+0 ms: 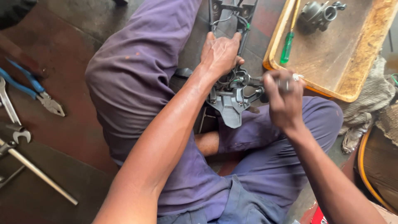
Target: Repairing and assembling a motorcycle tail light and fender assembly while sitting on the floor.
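Dark grey metal bracket assembly [230, 97], wires and small levers on it, propped between the knees of a person seated on the floor in purple work trousers [137, 79]. Upper end runs out of the top of the picture.

Left hand [220, 53] lies flat over the upper part, fingers wrapped round the frame, bracing it. Right hand [284, 99] is clenched on a small metal tool or fitting [290, 83] at the assembly's right side; only a shiny tip shows, so its kind is unclear.

Handling, judged: rigid, fairly heavy for its size, edged and probably oily. Best gripped on the bare frame bars, clear of the thin wires.

Around it: yellow-rimmed tray [352, 89] to the right, with a green-handled screwdriver [287, 45] and a grey carburettor-like casting [317, 14]. Grey rag [369, 103] beside the tray. On the floor [62, 54] at left, blue-handled pliers [35, 89], a spanner [10, 108], a steel rod [41, 176].

The joint being worked is hidden behind the right hand.
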